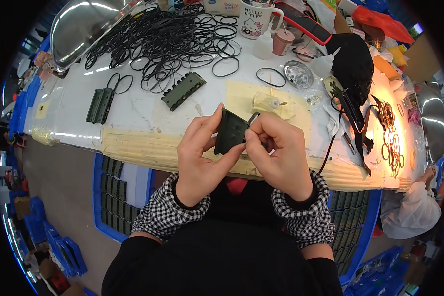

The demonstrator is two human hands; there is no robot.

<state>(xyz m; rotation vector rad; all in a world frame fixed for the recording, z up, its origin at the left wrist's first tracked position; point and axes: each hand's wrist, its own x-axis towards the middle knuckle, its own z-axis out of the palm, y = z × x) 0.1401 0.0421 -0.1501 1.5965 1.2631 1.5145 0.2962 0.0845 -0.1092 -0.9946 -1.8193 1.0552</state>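
My left hand [196, 155] grips a dark green plastic model part [228, 132], shaped like a small vehicle hull, between thumb and fingers. It is held tilted just above the table's front edge. At the part's right side, my right hand [281, 150] pinches a short visible piece of black ribbed rubber band [253, 118]; my fingers hide the rest of it. Beyond my hands lies a similar green hull with small wheels [183, 92]. Farther left is another green hull piece [99, 106], with thin black rubber loops [123, 84] beside it.
A big heap of black rubber loops [170, 42] covers the back left. Behind are a white mug [254, 22], a squeeze bottle [263, 45] and a round metal dish [298, 74]. Blue trays [97, 197] of green parts sit below the table. A co-worker's white sleeve [410, 212] shows at right.
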